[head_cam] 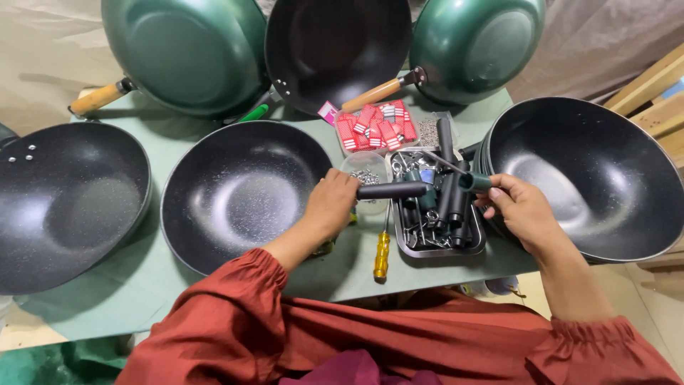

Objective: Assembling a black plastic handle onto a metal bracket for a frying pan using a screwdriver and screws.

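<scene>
My left hand [330,204] grips the black handle [393,190] of a black wok [239,192] that lies on the green table in front of me. My right hand [522,208] holds a small dark green cap-like part [475,182] at the handle's free end, over a metal tray [438,249]. The tray holds several black handles, screws and metal rings.
A yellow-handled screwdriver [382,254] lies beside the tray. Red packets [376,126] and a clear cup of screws [365,172] sit behind it. Black woks stand at the left [64,199] and in a stack at the right [591,178]; green woks [185,50] lean at the back.
</scene>
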